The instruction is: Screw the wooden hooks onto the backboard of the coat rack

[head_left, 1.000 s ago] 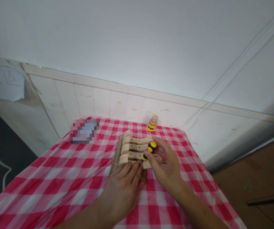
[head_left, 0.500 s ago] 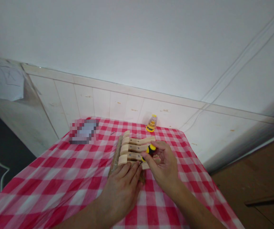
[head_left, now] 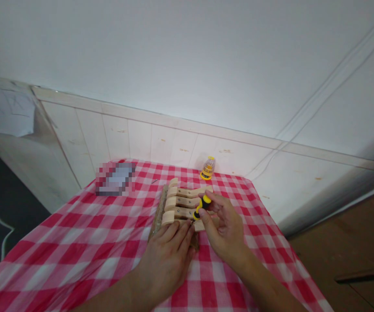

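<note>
My right hand [head_left: 227, 225] is closed around a yellow and black screwdriver [head_left: 201, 206], held tilted with its tip pointing down and left. The tip meets the nearest strip of a wooden rack [head_left: 184, 202], close to my left fingertips. Several curved, pale wooden strips with dark screw heads make up this rack, fixed across a darker board [head_left: 157, 219]. My left hand [head_left: 167, 260] grips its near side, fingers laid over the nearest strip and thumb low by the board's edge. Its fingers partly cover that strip.
A red and white checked cloth [head_left: 108, 242] covers the table. Near the wall stands a clear and yellow cone-shaped bit container [head_left: 208, 169]. A blurred-out phone-like object [head_left: 117, 178] lies at the back left, and a small thin metal piece [head_left: 154, 180] lies behind the rack.
The fingers of my right hand have shifted slightly on the screwdriver, showing more of its handle. My left hand and the rack stay in place.
</note>
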Motion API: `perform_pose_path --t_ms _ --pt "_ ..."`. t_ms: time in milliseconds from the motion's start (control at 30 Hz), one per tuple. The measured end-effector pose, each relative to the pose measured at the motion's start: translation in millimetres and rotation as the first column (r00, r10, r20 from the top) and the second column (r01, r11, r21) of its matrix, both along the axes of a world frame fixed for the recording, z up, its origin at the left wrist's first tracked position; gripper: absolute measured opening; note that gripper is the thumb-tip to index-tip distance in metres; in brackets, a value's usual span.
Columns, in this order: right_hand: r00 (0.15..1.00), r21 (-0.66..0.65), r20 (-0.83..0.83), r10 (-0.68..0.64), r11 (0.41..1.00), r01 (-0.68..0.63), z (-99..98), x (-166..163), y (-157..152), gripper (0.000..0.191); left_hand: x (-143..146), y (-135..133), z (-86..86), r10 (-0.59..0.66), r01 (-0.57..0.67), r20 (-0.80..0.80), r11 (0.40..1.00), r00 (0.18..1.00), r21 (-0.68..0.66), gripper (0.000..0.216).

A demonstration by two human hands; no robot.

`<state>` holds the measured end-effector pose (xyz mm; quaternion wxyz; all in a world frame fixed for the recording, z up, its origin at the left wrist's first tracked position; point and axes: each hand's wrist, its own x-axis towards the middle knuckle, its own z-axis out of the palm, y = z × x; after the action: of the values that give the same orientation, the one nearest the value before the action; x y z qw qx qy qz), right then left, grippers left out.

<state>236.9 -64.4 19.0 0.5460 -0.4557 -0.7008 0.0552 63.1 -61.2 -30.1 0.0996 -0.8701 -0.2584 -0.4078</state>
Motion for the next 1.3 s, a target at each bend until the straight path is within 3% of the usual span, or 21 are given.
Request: perform_pose_path --t_ms 433,767,967,1133,1300 --pt "0.993 0.05 0.01 -0.12 0.992 0.119 -1.3 -0.6 1.8 0.036 -0.1 -0.5 -1.3 0.01 -0.01 -0.011 1.0 1.0 0.009 0.032" --pt "0.994 0.071 -0.067 -0.087 0.993 0.092 -0.7 -2.5 5.4 0.034 -0.1 -0.1 0.1 0.0 0.0 -0.01 1.0 1.0 0.002 0.032" --pt "0.979 -0.018 -0.204 0.003 1.0 -0.006 -2.2 -3.8 4.8 0.032 0.3 -0.1 -0.2 0.003 -0.003 -0.018 1.0 1.0 0.005 0.032" --pt "0.994 -0.031 -0.108 -0.02 0.999 0.017 0.1 -1.6 3.8 0.04 0.6 -0.4 -1.2 0.006 -0.006 -0.015 1.0 1.0 0.002 0.033" --pt "0.998 -0.022 -0.057 0.011 1.0 -0.012 2.8 0.5 4.2 0.034 0.7 -0.6 -1.8 0.003 -0.004 -0.021 1.0 1.0 -0.017 0.032"
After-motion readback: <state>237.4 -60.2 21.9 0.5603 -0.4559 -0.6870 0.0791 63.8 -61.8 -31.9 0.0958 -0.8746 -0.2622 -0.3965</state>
